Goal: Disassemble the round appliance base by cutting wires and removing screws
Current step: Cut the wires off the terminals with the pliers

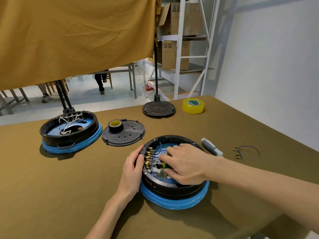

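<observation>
Round appliance base (174, 188) is being steadied at its rim by the left hand (133, 169), fingers curled on it, while the right hand (183, 163) is gripping green-handled cutters (159, 164) among the blue wires (156, 173) — wire-cutting is in hand, and the next snip is calling for care near the terminals.

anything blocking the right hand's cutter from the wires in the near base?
Nothing visible. The cover is already off, lying behind it, so the base is open on top. The right hand holds the cutter inside among the blue wires; the left hand grips the rim.
</observation>
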### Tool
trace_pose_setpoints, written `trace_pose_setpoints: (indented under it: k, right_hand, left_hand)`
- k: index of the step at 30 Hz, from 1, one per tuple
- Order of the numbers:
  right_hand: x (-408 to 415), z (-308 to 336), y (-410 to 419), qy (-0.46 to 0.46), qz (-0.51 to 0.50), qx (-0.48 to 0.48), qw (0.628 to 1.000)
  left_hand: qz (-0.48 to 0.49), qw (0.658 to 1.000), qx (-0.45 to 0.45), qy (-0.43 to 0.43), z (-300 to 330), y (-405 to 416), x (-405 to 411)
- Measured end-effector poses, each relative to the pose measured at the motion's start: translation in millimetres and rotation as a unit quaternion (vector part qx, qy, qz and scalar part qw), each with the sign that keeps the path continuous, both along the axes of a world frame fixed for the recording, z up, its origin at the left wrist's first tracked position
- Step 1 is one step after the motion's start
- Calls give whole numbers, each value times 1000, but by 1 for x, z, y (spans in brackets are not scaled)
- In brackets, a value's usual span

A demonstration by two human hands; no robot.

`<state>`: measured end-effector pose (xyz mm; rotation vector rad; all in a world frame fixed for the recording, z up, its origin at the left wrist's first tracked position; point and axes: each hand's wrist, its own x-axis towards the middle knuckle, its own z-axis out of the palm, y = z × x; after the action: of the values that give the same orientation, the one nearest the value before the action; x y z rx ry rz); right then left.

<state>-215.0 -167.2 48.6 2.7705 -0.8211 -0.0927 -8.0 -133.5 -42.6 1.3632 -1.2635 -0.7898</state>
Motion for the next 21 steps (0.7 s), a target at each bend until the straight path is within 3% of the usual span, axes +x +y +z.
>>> trace_pose_setpoints:
  k: [21]
  right_hand:
    - [14,19,11,27,59,-91,994]
  left_hand:
    - [5,1000,-5,-18,0,0,1]
